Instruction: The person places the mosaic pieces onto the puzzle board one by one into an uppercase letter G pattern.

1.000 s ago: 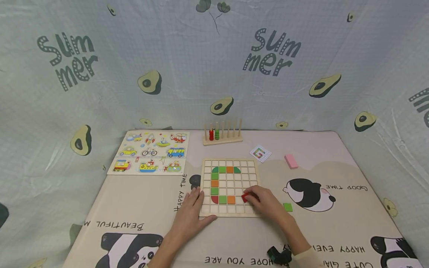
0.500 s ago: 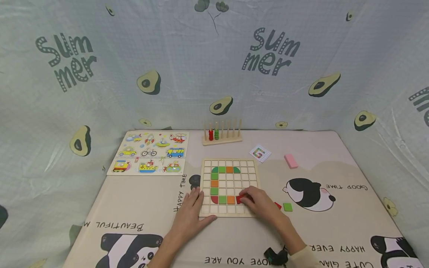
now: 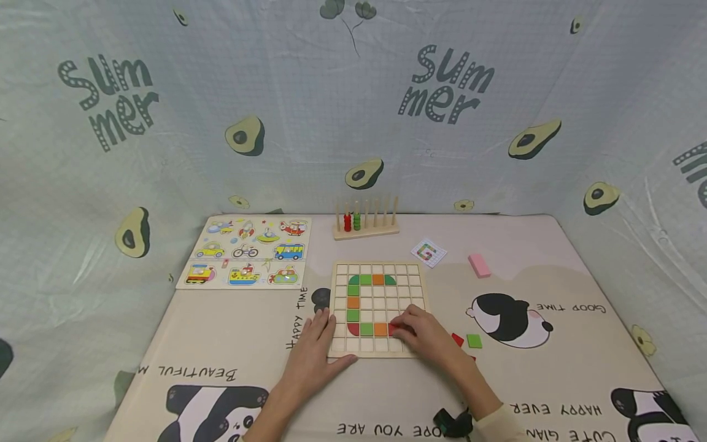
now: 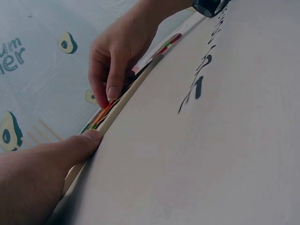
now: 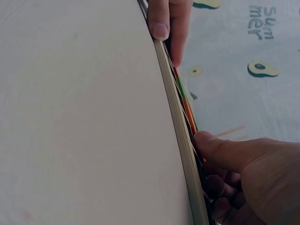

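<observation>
A wooden grid board (image 3: 378, 354) lies on the table, with green, orange and red tiles set in its cells in a C shape. Its upper corner tiles are rounded and dark green; a rounded red tile (image 3: 353, 329) forms the lower left corner. My right hand (image 3: 428, 334) pinches a red tile (image 3: 391, 329) over the bottom row, just right of an orange tile (image 3: 380, 329); fingertips cover most of it. My left hand (image 3: 313, 351) rests at the board's left edge, fingers extended. In the left wrist view its thumb (image 4: 86, 143) lies on the board's near edge.
Loose red (image 3: 458, 339) and green (image 3: 474, 341) tiles lie beside my right forearm. A pattern card (image 3: 436, 259), a pink block (image 3: 479, 266) and a peg rack (image 3: 366, 234) with red and green beads stand farther back. A vehicle picture board (image 3: 188, 286) lies at left.
My right hand has moved slightly left with the red tile, bringing it beside the orange one. Loose red tiles have come into view by the right forearm. The left hand stays put.
</observation>
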Demonstrator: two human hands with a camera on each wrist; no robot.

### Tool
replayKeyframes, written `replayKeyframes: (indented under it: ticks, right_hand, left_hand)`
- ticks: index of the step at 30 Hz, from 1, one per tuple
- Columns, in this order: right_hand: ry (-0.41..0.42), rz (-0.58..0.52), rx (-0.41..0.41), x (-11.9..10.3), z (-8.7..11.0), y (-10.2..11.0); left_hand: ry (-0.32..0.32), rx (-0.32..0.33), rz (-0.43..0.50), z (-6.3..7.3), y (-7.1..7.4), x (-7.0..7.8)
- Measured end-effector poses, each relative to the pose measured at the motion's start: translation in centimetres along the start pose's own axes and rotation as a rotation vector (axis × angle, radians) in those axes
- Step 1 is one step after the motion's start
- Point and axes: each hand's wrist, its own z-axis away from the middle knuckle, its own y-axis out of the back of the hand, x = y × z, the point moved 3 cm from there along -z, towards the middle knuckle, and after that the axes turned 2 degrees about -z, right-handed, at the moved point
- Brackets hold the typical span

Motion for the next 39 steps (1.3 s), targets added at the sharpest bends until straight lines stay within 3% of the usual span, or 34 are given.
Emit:
replayKeyframes:
  ticks: [6,16,32,39]
  right_hand:
    - [0.009,-0.004,-0.002,-0.1,0.1,0.1]
    - [-0.047,0.005,0.016,0.7,0.4,1.5]
    - [-0.084,0.078,0.101,3.8,3.7,5.8]
    - [-0.140,0.100,0.129,5.2,5.1,7.0]
  left_hand:
    - [0.001,-0.001,0.000,0.0,0.0,0.0]
    - [0.003,0.001,0.002,0.0,-0.2,-0.2]
    - [-0.005,0.000,0.003,-0.1,0.0,0.0]
    - [0.004,-0.007,0.007,0.0,0.1,0.0]
